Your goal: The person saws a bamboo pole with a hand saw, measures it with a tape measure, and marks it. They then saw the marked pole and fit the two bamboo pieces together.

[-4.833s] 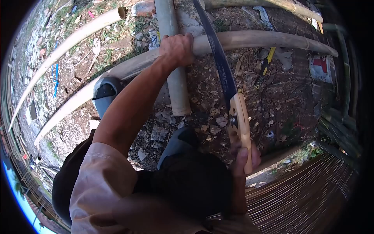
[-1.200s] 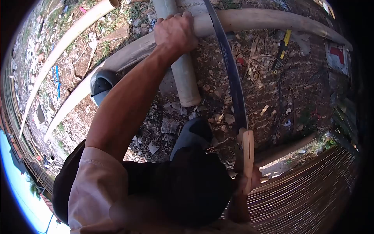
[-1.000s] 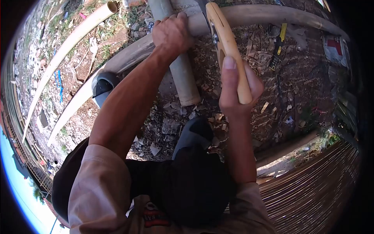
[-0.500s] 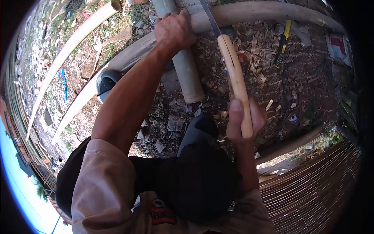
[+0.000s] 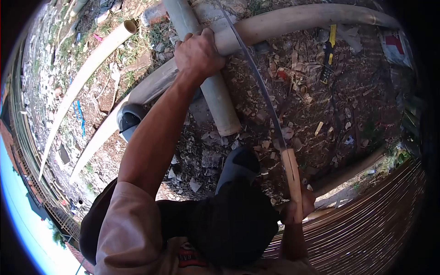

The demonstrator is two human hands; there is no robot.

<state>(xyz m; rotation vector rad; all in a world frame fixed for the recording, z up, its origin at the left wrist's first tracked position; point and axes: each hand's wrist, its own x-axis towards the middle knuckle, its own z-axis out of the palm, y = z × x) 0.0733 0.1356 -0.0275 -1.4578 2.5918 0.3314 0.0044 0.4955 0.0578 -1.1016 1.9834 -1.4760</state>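
My left hand [image 5: 197, 51] is wrapped over a long, thick bamboo pole [image 5: 293, 22], pressing on it where it crosses a shorter bamboo piece [image 5: 221, 107]. My right hand [image 5: 300, 208] grips the pale wooden handle of a handsaw [image 5: 262, 87], low and close to my right side. The saw's long dark blade runs up and away from me and lies across the pole, just right of my left hand. Part of my right hand is hidden by the handle.
My two dark boots [image 5: 237, 167] stand on ground littered with wood chips. A yellow-and-black tool [image 5: 329, 55] lies beyond the saw. Another pale bamboo pole [image 5: 87, 71] curves along the left. Thin slats [image 5: 362, 220] spread at the lower right, near a blue strip [image 5: 80, 119] at far left.
My right hand has drawn the saw back toward me, so much more of the blade shows on my side of the pole. My left hand stays on the pole.
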